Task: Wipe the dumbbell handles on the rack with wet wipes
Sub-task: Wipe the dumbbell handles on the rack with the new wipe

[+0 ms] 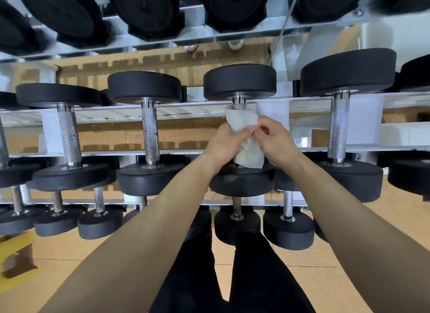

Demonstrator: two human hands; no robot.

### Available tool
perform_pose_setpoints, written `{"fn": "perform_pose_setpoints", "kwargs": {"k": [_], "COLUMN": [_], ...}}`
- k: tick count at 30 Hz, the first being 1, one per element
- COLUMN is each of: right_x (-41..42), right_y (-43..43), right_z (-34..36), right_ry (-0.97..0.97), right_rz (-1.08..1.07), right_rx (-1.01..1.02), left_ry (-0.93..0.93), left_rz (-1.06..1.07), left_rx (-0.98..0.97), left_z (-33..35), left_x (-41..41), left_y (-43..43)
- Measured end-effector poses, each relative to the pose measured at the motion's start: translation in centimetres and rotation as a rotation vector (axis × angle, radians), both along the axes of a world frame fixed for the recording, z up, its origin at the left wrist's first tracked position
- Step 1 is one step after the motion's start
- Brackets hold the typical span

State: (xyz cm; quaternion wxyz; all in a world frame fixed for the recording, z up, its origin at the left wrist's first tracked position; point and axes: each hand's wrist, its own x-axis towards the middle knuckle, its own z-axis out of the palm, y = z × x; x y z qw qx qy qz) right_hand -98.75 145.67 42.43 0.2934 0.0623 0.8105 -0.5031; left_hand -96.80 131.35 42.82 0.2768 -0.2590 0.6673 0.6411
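A black dumbbell lies on the middle tier of the white rack, straight ahead of me. A whitish wet wipe is wrapped round its knurled metal handle, hiding most of it. My left hand grips the wipe and handle from the left. My right hand pinches the wipe from the right, fingertips meeting those of the left hand. Bare handles show on the neighbouring dumbbells, one to the left and one to the right.
Smaller dumbbells sit on the lower tier by my legs. Large black dumbbell heads fill the upper tier. A yellow object stands on the tan floor at lower left.
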Motion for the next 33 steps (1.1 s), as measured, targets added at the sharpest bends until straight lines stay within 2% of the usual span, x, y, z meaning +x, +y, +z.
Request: {"fn": "perform_pose_setpoints", "kwargs": {"k": [5, 9, 13, 15, 21, 24, 27, 33], "right_x": [-1.8, -2.3, -2.2, -1.7, 2.7, 4.7, 5.2, 5.2], "right_y": [-1.2, -1.9, -2.9, -3.0, -3.2, -4.2, -4.7, -4.7], "right_z": [-0.4, -0.3, -0.2, 0.0, 2.6, 3.2, 2.9, 3.4], "right_ry": [0.050, 0.058, 0.021, -0.029, -0.136, -0.080, 0.056, 0.103], "right_rz": [-0.302, -0.418, -0.592, -0.640, -0.494, -0.395, -0.447, -0.530], "right_rx": [-0.054, -0.074, -0.071, -0.020, 0.124, 0.244, 0.331, 0.305], "left_ry": [-0.013, 0.019, 0.075, 0.046, -0.263, -0.322, -0.292, -0.142], "left_rz": [0.230, 0.323, 0.332, 0.305, 0.176, 0.155, 0.100, -0.065], "left_rx": [-0.048, -0.018, -0.008, 0.008, 0.378, 0.473, 0.375, -0.102], "left_z": [-0.5, -1.4, -1.8, -1.8, -1.9, -2.2, -1.5, -1.5], "left_x": [-2.5, -3.9, -4.3, -4.0, -3.6, -3.6, -3.0, -0.5], "left_y": [2.0, 2.4, 2.3, 2.1, 0.3, -0.1, -0.2, 0.6]}}
